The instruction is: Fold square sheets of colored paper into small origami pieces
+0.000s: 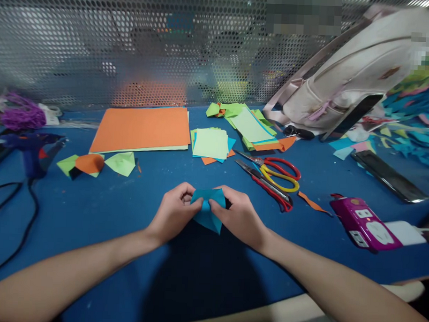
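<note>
A small sheet of blue paper (pixel 212 222) is held up between both hands, just above the blue table. My left hand (pixel 175 209) grips its left side, with the thumb pressed on the front and the fingers curled behind. On the right side, my right hand (pixel 239 213) pinches the same sheet, its thumb close to the other thumb near the middle. The paper looks bent, with a corner pointing down. Beyond the hands lies a stack of small paper squares (pixel 210 143), pale green on top with blue and orange edges below.
Scissors with red and yellow handles (pixel 279 175) and a red cutter (pixel 271 189) lie right of the hands. Orange sheets (pixel 143 130) and folded paper pieces (pixel 120 163) lie left. A glue gun (pixel 30 150) with its cord, a purple power adapter (pixel 365 222) and a backpack (pixel 347 76) flank them.
</note>
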Demonstrator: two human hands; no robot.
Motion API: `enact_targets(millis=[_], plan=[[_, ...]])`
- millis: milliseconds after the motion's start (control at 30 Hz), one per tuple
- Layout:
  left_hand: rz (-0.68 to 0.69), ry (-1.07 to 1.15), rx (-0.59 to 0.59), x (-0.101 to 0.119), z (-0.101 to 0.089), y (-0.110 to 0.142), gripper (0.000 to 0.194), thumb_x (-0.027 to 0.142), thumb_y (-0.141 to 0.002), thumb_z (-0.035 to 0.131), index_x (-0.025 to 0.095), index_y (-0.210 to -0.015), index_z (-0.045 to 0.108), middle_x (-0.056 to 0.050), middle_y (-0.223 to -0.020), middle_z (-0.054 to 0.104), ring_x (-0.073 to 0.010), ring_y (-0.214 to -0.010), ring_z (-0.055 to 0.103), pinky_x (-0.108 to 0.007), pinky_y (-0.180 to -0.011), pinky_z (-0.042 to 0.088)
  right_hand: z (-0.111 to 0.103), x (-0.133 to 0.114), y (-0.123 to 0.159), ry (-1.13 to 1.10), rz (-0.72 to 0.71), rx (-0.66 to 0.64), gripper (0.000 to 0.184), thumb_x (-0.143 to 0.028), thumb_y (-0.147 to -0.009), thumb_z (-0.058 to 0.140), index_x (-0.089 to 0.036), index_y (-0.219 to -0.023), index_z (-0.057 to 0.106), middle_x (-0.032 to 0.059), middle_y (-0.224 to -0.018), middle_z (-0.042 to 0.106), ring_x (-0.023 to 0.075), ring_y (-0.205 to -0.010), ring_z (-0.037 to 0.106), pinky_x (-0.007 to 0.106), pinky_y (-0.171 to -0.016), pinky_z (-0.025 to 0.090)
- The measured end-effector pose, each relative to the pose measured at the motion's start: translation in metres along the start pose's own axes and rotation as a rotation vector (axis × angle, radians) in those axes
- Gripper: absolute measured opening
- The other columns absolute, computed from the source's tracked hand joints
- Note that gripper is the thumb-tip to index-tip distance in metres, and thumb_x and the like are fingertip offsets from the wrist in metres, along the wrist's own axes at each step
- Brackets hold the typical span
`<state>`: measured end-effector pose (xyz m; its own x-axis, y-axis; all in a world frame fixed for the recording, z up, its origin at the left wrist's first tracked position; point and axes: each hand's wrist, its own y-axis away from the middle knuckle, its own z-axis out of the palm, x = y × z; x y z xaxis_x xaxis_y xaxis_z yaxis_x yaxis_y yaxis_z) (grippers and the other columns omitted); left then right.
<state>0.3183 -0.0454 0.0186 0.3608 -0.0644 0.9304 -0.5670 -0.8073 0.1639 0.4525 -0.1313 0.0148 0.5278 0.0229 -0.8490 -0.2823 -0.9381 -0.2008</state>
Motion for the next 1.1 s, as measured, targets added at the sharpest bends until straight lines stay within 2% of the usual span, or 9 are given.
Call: enact_targets(millis=[200, 333, 433, 533, 600, 700, 800, 900, 1100], plan=[[0.008, -0.019, -0.005, -0.0017, 0.0004, -0.0007, 0.016, 0.028, -0.07, 0.06, 0.017, -0.064, 0.05, 0.008, -0.053, 0.038, -0.0073, -0.051, 0.033, -0.017, -0.045, 0.028, 0.0016, 0.0015, 0.0011, -0.012, -0.025, -0.011, 0.014, -0.017, -0.08, 0.052, -0.017, -0.066, 0.05, -0.0018, -0.066, 0.052, 0.0097, -0.061, 0.045, 0.022, -0.06, 0.037], [0.024, -0.005, -0.029, -0.002, -0.0007, 0.0022, 0.015, 0.03, -0.072, 0.061, 0.016, -0.071, 0.057, 0.006, -0.056, 0.043, -0.0078, -0.053, 0.036, -0.018, -0.047, 0.031, 0.0009, 0.0013, -0.001, -0.01, -0.001, 0.0, 0.01, -0.016, -0.079, 0.053, -0.017, -0.07, 0.055, -0.0018, -0.067, 0.055, 0.0096, -0.06, 0.047, 0.021, -0.06, 0.038], [0.054, 0.004, -0.06, -0.0006, -0.0023, 0.0065, 0.016, 0.032, -0.073, 0.062, 0.016, -0.077, 0.06, 0.006, -0.057, 0.045, -0.0076, -0.052, 0.036, -0.018, -0.047, 0.032, 0.0003, 0.0013, -0.0024, -0.007, 0.039, 0.007, 0.013, -0.018, -0.078, 0.054, -0.017, -0.065, 0.054, -0.002, -0.064, 0.055, 0.0098, -0.059, 0.047, 0.021, -0.058, 0.038], [0.106, 0.025, -0.094, 0.0013, -0.0037, 0.0088, 0.016, 0.032, -0.076, 0.058, 0.017, -0.08, 0.062, 0.005, -0.058, 0.047, -0.0079, -0.053, 0.038, -0.017, -0.048, 0.033, 0.0001, 0.0011, -0.0028, 0.012, 0.083, 0.015, 0.016, -0.02, -0.078, 0.055, -0.018, -0.063, 0.053, -0.0021, -0.064, 0.055, 0.0101, -0.059, 0.047, 0.021, -0.056, 0.038], [0.128, 0.004, -0.079, 0.0021, -0.0039, 0.0081, 0.016, 0.031, -0.078, 0.054, 0.017, -0.075, 0.061, 0.005, -0.058, 0.047, -0.008, -0.053, 0.038, -0.017, -0.048, 0.033, -0.0001, 0.0003, -0.0024, 0.024, 0.079, 0.016, 0.015, -0.02, -0.078, 0.055, -0.018, -0.063, 0.053, -0.0017, -0.065, 0.056, 0.0105, -0.06, 0.048, 0.022, -0.057, 0.039], [0.108, -0.042, -0.008, 0.0023, -0.0032, 0.0055, 0.02, 0.031, -0.077, 0.054, 0.016, -0.062, 0.056, 0.006, -0.053, 0.039, -0.0075, -0.05, 0.033, -0.018, -0.045, 0.029, -0.0007, -0.0017, -0.0012, 0.016, 0.036, 0.042, 0.005, -0.021, -0.078, 0.056, -0.017, -0.074, 0.057, -0.0008, -0.07, 0.058, 0.0109, -0.062, 0.049, 0.023, -0.061, 0.041], [0.072, -0.031, 0.036, 0.0017, -0.0025, 0.0041, 0.022, 0.031, -0.074, 0.056, 0.017, -0.059, 0.051, 0.007, -0.051, 0.034, -0.0072, -0.048, 0.029, -0.018, -0.043, 0.026, -0.0018, -0.0022, 0.0, 0.021, -0.001, 0.099, 0.009, -0.022, -0.078, 0.057, -0.017, -0.086, 0.055, -0.0008, -0.072, 0.055, 0.0107, -0.061, 0.048, 0.023, -0.06, 0.042], [0.045, 0.005, 0.041, 0.0017, -0.002, 0.0043, 0.022, 0.032, -0.073, 0.056, 0.017, -0.058, 0.049, 0.007, -0.05, 0.034, -0.0069, -0.047, 0.029, -0.018, -0.042, 0.026, -0.0026, -0.0003, 0.0006, 0.068, -0.097, 0.163, 0.003, -0.019, -0.08, 0.055, -0.019, -0.08, 0.051, -0.0004, -0.072, 0.051, 0.011, -0.061, 0.047, 0.024, -0.059, 0.042], [0.007, 0.057, 0.027, 0.0048, -0.0025, 0.0044, 0.02, 0.03, -0.07, 0.056, 0.018, -0.056, 0.048, 0.007, -0.049, 0.034, -0.0067, -0.046, 0.028, -0.017, -0.041, 0.025, -0.0026, 0.0028, 0.0013, 0.134, -0.363, 0.16, 0.014, -0.007, -0.08, 0.048, -0.02, -0.08, 0.054, 0.004, -0.079, 0.057, 0.0147, -0.077, 0.057, 0.026, -0.069, 0.048]])
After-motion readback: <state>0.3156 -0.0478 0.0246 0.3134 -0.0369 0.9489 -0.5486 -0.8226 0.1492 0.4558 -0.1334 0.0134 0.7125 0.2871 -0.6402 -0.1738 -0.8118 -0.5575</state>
